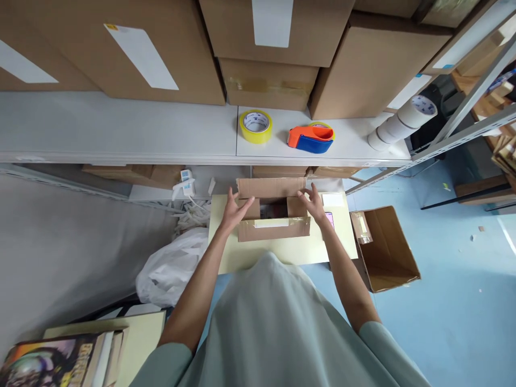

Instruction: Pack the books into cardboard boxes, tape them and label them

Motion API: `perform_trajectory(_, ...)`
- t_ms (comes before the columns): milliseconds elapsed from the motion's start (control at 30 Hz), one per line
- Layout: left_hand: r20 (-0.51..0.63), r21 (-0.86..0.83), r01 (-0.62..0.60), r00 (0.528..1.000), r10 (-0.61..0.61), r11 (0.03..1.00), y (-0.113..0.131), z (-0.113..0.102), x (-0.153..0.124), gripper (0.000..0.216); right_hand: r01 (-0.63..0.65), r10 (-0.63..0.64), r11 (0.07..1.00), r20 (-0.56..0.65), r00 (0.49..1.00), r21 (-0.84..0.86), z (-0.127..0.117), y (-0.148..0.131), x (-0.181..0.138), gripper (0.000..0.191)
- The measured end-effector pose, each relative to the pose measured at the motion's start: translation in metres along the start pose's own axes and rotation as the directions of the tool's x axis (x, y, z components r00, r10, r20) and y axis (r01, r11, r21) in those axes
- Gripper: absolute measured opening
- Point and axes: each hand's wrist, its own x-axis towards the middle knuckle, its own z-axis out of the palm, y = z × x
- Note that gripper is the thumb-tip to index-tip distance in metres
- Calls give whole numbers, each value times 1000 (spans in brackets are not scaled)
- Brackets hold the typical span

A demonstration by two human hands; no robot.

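A small open cardboard box stands on a pale yellow table below me. Its flaps are raised and something dark lies inside. My left hand rests on the box's left side flap with fingers spread. My right hand touches the right side flap, fingers apart as well. Neither hand holds anything. A white label strip runs along the near flap.
A white shelf above holds a yellow tape roll, an orange and blue tape dispenser, stacked white tape rolls and large cartons. An empty open carton lies on the blue floor right. A white plastic bag sits left.
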Motion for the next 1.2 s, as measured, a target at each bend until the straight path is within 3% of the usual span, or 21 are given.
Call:
perform_trajectory(133, -105, -39, -124, 987, 120, 991, -3, -5, -13, 87, 103, -100, 994, -79, 992, 34, -4, 4, -18, 78)
perform_trajectory(300, -34, 123, -299, 952, 306, 946, -23, -16, -53, 55, 157, -158, 987, -54, 986, -23, -6, 38, -56, 53)
perform_trajectory(500, -147, 143, -247, 952, 267, 959, -50, 3, -75, 32, 141, -143, 989, -96, 985, -34, 16, 68, -75, 54)
perform_trajectory(700, -216, 155, -244, 937, 274, 957, -49, 12, -78, 26, 33, -59, 989, -177, 983, -143, 25, 58, -83, 58)
perform_trajectory(967, -171, 279, -260, 934, 314, 924, -41, 6, -93, 36, -48, 4, 966, -169, 986, -253, 20, 39, -105, 66)
perform_trajectory(1200, -75, 405, -168, 974, 216, 899, -36, 28, -104, 52, -50, -24, 905, -167, 986, -422, 44, 45, -118, 67)
